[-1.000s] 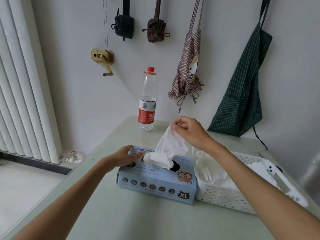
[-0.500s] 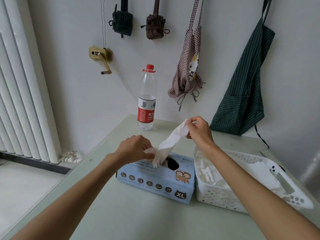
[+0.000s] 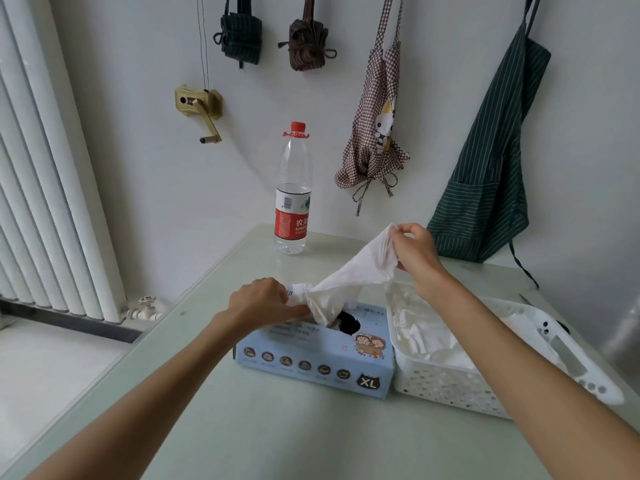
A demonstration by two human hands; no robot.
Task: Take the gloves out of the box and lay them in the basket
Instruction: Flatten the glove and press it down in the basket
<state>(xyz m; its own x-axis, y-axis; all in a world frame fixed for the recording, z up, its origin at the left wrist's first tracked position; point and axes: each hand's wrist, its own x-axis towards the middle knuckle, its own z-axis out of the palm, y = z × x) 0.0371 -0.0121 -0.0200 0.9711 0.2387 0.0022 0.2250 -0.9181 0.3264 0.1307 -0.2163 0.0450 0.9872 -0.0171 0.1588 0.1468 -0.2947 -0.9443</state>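
- Since the earlier frame, right hand (image 3: 417, 252) has drawn the glove (image 3: 349, 275) farther toward 2 o'clock, stretching it taut.
- Left hand (image 3: 263, 301) pinches the glove's bunched end over the box (image 3: 311, 355).
- Right hand grips the upper end, fingers curled.
- Basket (image 3: 446, 386), at 3 o'clock of the box, touches it on the bench (image 3: 242, 427) and holds white gloves.

The lower end of the white glove (image 3: 349, 275) disappears inside the dark opening of the box (image 3: 311, 355). The left hand (image 3: 263, 301) hides that glove's bunched end and part of the box's top print, too small to read. Beside the box, the right forearm (image 3: 502, 341) covers part of the basket (image 3: 446, 386).
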